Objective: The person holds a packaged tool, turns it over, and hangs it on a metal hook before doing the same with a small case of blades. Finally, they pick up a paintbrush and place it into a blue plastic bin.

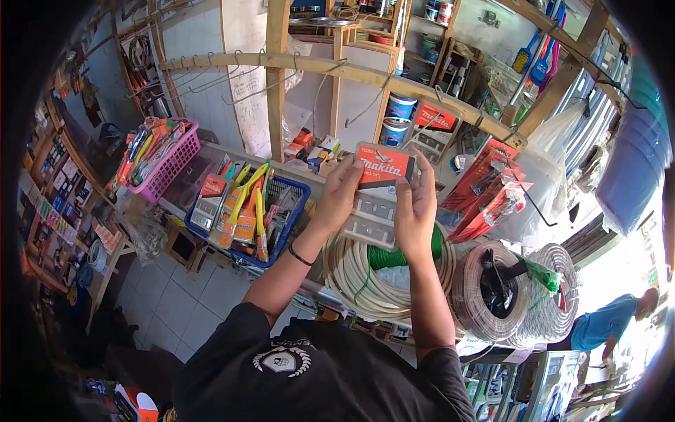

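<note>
Both my hands hold a red and clear Makita package upright in front of me; its lower part is a clear plastic tray with several small compartments. My left hand is closed on its left edge. On the right edge, my right hand grips it with the thumb across the front. Below the package lie a coil of white cable and a roll of green cord. Another Makita package hangs just behind, to the right.
A blue basket holds paint brushes and a Makita pack at left. Beyond it stands a pink basket. A wooden rail with wire hooks crosses ahead. Red packs hang right, above cable coils. A person in blue is far right.
</note>
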The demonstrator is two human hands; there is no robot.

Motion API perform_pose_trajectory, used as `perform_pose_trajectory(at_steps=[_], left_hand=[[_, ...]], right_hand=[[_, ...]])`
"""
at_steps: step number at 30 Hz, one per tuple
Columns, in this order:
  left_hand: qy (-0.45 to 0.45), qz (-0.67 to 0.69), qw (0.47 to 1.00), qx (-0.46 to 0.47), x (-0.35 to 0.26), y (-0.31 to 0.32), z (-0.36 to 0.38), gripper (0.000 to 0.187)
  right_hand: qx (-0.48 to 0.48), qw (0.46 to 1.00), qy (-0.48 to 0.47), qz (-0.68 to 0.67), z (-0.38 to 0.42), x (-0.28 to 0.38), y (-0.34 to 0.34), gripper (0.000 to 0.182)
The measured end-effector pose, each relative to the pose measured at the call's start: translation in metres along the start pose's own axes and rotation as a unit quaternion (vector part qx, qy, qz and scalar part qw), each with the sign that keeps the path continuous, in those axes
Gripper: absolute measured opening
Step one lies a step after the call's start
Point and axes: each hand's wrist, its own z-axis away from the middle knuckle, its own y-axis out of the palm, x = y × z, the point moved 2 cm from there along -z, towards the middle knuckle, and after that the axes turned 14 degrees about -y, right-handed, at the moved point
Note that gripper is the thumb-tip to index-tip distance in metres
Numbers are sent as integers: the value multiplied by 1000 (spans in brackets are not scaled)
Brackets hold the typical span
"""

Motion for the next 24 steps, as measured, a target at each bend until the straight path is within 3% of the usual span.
perform_pose_trajectory(at_steps=[5, 11, 15, 24], left_hand=[[88, -116, 989, -16, 4, 1, -18, 32], [100, -166, 981, -6, 12, 4, -47, 33], [150, -189, 970, -16, 21, 10, -74, 38], [161, -247, 955, -11, 46, 16, -142, 44]], right_hand=[[33, 993, 70, 93, 4, -3, -9, 42], [-13, 994, -26, 109, -2, -45, -15, 35], [8, 986, 44, 159, -10, -51, -23, 33], [-8, 978, 15, 207, -28, -100, -39, 32]])
